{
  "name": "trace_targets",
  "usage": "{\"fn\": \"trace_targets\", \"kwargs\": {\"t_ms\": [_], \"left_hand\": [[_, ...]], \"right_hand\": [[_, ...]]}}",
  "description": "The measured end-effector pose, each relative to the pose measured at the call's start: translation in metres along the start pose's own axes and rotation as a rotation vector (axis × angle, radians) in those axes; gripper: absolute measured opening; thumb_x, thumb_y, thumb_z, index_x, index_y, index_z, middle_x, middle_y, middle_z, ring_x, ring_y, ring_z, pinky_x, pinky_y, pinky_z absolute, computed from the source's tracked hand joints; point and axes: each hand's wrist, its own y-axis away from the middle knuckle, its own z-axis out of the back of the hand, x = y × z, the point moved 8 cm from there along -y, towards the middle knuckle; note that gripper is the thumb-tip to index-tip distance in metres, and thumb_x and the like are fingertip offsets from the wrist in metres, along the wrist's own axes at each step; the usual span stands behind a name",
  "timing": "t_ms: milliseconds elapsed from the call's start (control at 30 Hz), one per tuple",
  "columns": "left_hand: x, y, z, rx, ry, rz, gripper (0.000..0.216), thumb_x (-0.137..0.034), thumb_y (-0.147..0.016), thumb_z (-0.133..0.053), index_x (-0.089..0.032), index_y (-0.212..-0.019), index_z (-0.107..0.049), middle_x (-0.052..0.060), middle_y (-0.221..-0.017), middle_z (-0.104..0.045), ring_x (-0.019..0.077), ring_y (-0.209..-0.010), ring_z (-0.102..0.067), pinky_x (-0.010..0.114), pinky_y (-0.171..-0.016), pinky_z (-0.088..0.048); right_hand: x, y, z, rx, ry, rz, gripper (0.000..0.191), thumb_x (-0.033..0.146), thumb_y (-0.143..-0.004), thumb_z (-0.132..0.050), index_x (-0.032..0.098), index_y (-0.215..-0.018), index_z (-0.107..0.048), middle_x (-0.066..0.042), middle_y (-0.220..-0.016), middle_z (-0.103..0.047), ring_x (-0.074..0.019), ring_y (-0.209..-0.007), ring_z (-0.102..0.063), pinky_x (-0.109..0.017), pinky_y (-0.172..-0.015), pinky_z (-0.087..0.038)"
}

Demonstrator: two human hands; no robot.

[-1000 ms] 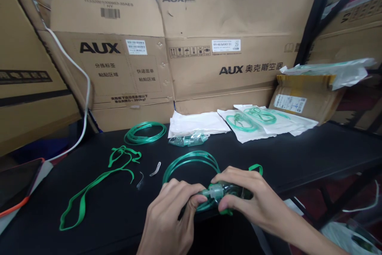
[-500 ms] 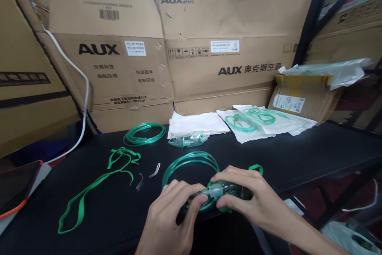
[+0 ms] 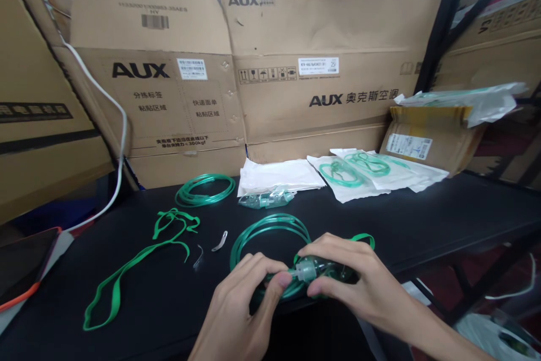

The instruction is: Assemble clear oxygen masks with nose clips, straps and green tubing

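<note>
My right hand (image 3: 346, 279) is closed around a clear green oxygen mask (image 3: 315, 268) near the front edge of the black table (image 3: 422, 220). My left hand (image 3: 236, 310) pinches the end of the green coiled tubing (image 3: 270, 228) right at the mask's pale connector. The coil lies on the table just behind my fingers. A green strap loop (image 3: 363, 238) shows behind my right hand.
A long green elastic strap (image 3: 127, 271) and two small metal clips (image 3: 220, 240) lie to the left. Behind are a second tubing coil (image 3: 205, 188), another mask (image 3: 266, 199), white packets (image 3: 363, 172), flattened AUX cardboard boxes (image 3: 270, 68), and a phone (image 3: 25, 262) at far left.
Both hands stay at the mask. My left fingers have slid slightly toward the connector; nothing else on the table has moved.
</note>
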Motion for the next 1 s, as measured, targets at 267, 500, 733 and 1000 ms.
{"fn": "trace_targets", "kwargs": {"t_ms": [267, 500, 733, 1000], "left_hand": [[0.0055, 0.0001, -0.0048, 0.062, 0.035, 0.069, 0.016, -0.027, -0.105, -0.052, -0.029, -0.095, -0.065, -0.007, -0.087, -0.07, 0.015, -0.084, -0.068, 0.028, -0.093, -0.048], [0.0072, 0.0007, -0.0064, 0.076, 0.035, 0.089, 0.017, -0.03, -0.106, -0.051, -0.03, -0.096, -0.066, -0.006, -0.089, -0.069, 0.0172, -0.084, -0.066, 0.031, -0.087, -0.049], [0.0057, 0.0018, -0.0055, 0.089, 0.016, 0.063, 0.018, -0.029, -0.106, -0.05, -0.028, -0.096, -0.066, -0.003, -0.09, -0.069, 0.0187, -0.084, -0.065, 0.031, -0.078, -0.05], [0.0018, 0.0013, -0.0051, 0.056, -0.013, 0.008, 0.015, -0.024, -0.105, -0.052, -0.028, -0.099, -0.065, -0.004, -0.093, -0.07, 0.0178, -0.086, -0.066, 0.03, -0.081, -0.05]], "right_hand": [[-0.0029, 0.0007, -0.0016, 0.007, -0.011, 0.032, 0.031, 0.029, -0.086, -0.084, 0.025, -0.115, -0.073, 0.0, -0.1, -0.075, -0.0161, -0.089, -0.066, -0.026, -0.081, -0.05], [-0.0032, 0.0006, -0.0014, 0.008, -0.002, 0.041, 0.032, 0.029, -0.085, -0.085, 0.025, -0.115, -0.073, 0.001, -0.099, -0.075, -0.0148, -0.087, -0.065, -0.025, -0.081, -0.049], [-0.0038, 0.0003, -0.0025, 0.02, 0.002, 0.026, 0.03, 0.03, -0.085, -0.084, 0.024, -0.113, -0.074, 0.001, -0.097, -0.075, -0.0152, -0.086, -0.065, -0.026, -0.08, -0.049], [-0.0041, -0.0008, -0.003, 0.025, 0.007, -0.02, 0.026, 0.033, -0.086, -0.083, 0.024, -0.109, -0.075, 0.001, -0.095, -0.075, -0.0149, -0.084, -0.066, -0.024, -0.078, -0.048]]}}
